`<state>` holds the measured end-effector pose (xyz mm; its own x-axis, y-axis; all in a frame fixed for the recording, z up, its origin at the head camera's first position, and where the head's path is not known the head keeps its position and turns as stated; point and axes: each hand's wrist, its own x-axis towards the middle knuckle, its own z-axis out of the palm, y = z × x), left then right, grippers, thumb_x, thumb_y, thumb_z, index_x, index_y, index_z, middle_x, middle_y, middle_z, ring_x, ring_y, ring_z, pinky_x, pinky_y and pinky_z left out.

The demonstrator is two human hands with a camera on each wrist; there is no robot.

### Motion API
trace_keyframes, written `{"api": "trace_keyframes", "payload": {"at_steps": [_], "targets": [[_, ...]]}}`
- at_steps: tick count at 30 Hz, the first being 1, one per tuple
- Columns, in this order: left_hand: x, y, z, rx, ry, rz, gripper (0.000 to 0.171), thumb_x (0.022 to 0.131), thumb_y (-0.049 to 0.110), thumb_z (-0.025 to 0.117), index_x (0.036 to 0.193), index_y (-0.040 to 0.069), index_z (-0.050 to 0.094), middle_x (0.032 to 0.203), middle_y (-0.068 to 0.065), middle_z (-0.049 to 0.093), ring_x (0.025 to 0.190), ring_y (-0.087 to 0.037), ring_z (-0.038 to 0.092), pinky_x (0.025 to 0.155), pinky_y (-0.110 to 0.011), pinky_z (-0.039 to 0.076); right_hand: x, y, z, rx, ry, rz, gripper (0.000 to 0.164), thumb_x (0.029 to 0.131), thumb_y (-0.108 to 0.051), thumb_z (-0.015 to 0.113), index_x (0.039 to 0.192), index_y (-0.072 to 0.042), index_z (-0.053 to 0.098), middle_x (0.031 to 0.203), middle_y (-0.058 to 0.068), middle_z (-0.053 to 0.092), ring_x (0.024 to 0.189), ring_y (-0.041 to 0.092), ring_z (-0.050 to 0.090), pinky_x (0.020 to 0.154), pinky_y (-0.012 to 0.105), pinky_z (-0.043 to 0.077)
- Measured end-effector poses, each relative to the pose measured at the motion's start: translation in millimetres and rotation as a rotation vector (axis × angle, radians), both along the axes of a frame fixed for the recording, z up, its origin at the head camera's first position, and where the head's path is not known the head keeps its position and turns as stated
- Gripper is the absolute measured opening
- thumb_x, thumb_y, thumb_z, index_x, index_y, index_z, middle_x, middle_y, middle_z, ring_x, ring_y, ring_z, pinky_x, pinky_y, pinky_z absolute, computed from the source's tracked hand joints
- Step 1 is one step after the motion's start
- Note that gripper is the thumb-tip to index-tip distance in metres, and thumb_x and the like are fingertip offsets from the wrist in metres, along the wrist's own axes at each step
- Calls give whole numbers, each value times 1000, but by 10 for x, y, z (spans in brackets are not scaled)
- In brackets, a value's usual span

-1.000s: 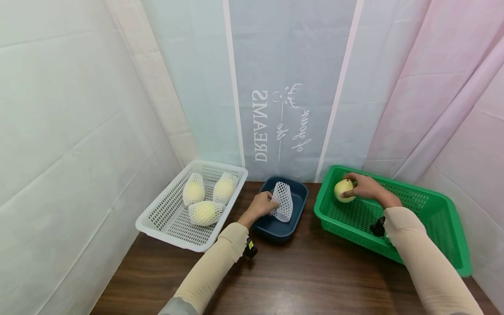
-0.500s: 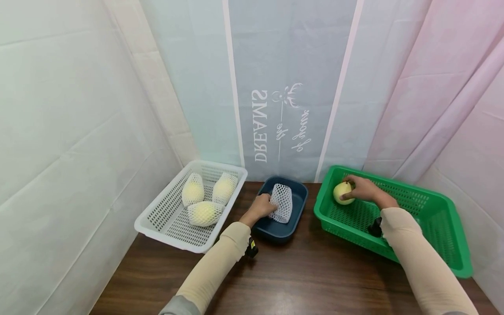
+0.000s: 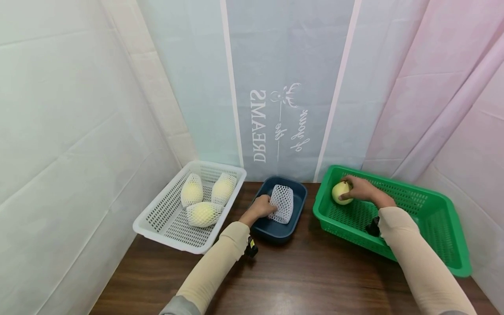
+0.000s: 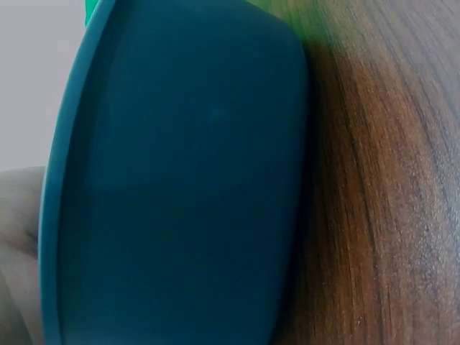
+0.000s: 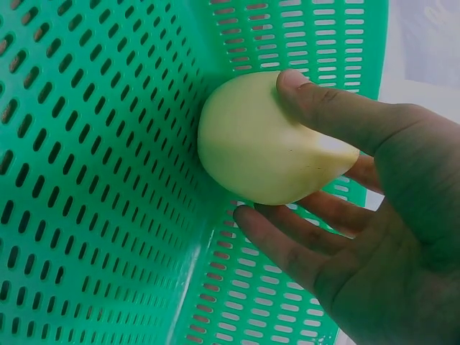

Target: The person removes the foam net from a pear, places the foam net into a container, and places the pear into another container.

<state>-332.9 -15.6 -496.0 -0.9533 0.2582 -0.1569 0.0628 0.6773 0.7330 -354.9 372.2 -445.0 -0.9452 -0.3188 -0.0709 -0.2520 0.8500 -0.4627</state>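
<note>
My left hand (image 3: 260, 209) reaches into the dark blue tray (image 3: 275, 231) and pinches the left side of a white foam net sleeve (image 3: 283, 203). In the left wrist view the tray's outer wall (image 4: 187, 172) hides the fingertips, and only part of the hand (image 4: 20, 244) shows past the rim. Inside the green basket (image 3: 442, 236), at its left end, my right hand (image 3: 364, 190) holds a pale yellow pear (image 3: 341, 193). Seen from the right wrist, the thumb lies on one side of the pear (image 5: 251, 144) and the fingers curl under the other.
On the left stands a white perforated basket (image 3: 167, 242) with three net-wrapped fruits, one of them a wrapped fruit (image 3: 204, 214) nearest me. All the containers stand on a brown wooden table (image 3: 299, 275). A printed curtain (image 3: 291, 52) hangs right behind them.
My left fingers have closed in on the foam net sleeve's edge, and it has shifted slightly. The right hand keeps its hold on the pear, with little movement.
</note>
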Motion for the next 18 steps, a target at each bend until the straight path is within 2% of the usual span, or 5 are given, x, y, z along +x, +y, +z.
{"api": "trace_keyframes", "payload": {"at_steps": [7, 12, 18], "targets": [[14, 9, 9, 3, -4, 7, 25, 99, 19, 72, 80, 10, 58, 64, 0, 56, 62, -16, 59, 58, -26, 44, 16, -25, 10, 13, 3, -2, 84, 93, -30, 84, 149, 18, 43, 141, 46, 51, 120, 58, 57, 86, 59, 55], [19, -2, 0, 8, -2, 3, 24, 100, 20, 70, 81, 9, 60, 65, -2, 59, 64, -18, 63, 59, -26, 46, 20, -29, 6, 5, -9, 3, 83, 94, -30, 83, 148, 18, 43, 143, 46, 50, 123, 59, 55, 88, 60, 55], [42, -25, 21, 10, 26, -10, 24, 101, 23, 68, 86, 8, 59, 69, -3, 59, 62, -17, 57, 59, -28, 45, 46, -32, 3, -6, -14, 10, 80, 96, -29, 81, 148, 19, 44, 144, 46, 49, 127, 61, 52, 93, 64, 53]]}}
